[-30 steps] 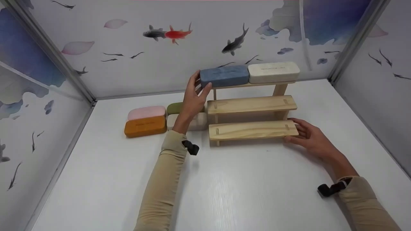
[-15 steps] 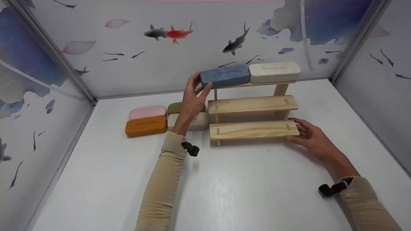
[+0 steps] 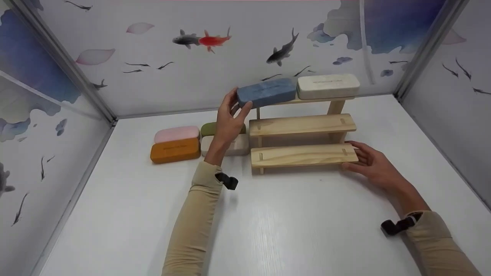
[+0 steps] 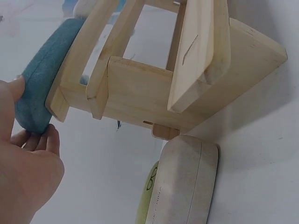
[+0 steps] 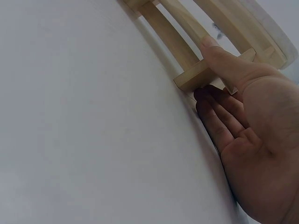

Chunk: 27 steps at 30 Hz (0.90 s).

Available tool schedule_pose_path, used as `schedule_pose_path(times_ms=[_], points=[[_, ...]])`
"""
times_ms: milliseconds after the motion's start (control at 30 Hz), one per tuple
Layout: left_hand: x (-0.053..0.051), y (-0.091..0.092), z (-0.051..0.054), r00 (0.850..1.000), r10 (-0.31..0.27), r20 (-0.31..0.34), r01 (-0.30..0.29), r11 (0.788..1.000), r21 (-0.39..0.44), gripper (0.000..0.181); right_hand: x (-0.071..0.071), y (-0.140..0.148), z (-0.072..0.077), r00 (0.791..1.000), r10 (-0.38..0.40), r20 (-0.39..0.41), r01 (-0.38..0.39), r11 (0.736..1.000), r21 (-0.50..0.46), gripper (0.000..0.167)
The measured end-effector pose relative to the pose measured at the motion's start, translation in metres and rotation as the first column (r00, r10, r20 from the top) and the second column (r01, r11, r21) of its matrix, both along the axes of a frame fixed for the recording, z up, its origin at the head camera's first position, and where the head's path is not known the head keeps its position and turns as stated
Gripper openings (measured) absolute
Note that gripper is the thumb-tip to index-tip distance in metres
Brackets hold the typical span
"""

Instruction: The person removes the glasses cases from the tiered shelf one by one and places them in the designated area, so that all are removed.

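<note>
Blue case (image 3: pixel 266 93) sits askew atop the three-tier rack (image 3: pixel 303 124), its left end jutting past the wood; whether its whole base bears on the board I can't quite tell from here. The left hand (image 3: pixel 229 124) pinches that jutting end, thumb in front, fingers behind; the right hand (image 3: pixel 378 168) holds the end of the lowest shelf (image 3: pixel 303 154) between thumb and fingers. I'd judge it wants a light, level grip, no knock to the white case (image 3: pixel 328 86) just beside, and the rack braced firmly. Every case looks closed, contents hidden: pink case (image 3: pixel 176 133), orange case (image 3: pixel 175 150), green case (image 3: pixel 208 128) and cream case (image 3: pixel 239 145) cluster on the table (image 3: pixel 268 230) left of the rack, the last two partly behind the left hand and wrist.
</note>
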State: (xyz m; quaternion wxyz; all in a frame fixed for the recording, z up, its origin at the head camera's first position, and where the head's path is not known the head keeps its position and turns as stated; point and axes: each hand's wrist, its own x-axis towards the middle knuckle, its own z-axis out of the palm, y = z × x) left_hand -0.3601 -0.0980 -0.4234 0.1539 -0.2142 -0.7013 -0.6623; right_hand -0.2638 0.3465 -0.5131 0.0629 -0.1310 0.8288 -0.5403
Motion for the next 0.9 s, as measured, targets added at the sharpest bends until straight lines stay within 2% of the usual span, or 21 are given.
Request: schedule_pose_path(times_ms=[267, 533, 900], points=[[0.004, -0.003, -0.004, 1.0, -0.021, 0.008, 0.021, 0.999, 0.038, 0.066, 0.0, 0.0, 0.001, 1.0, -0.006, 0.007, 0.006, 1.0, 0.0, 0.081], [0.01, -0.006, -0.008, 1.0, -0.007, -0.008, 0.007, 0.998, 0.055, 0.067, 0.001, 0.0, -0.001, 1.0, -0.007, 0.001, 0.007, 1.0, 0.018, 0.08], [0.024, -0.016, -0.009, 1.0, 0.006, -0.005, -0.006, 0.998, 0.06, 0.066, -0.001, 0.0, -0.002, 1.0, 0.0, -0.001, 0.0, 1.0, 0.006, 0.08]])
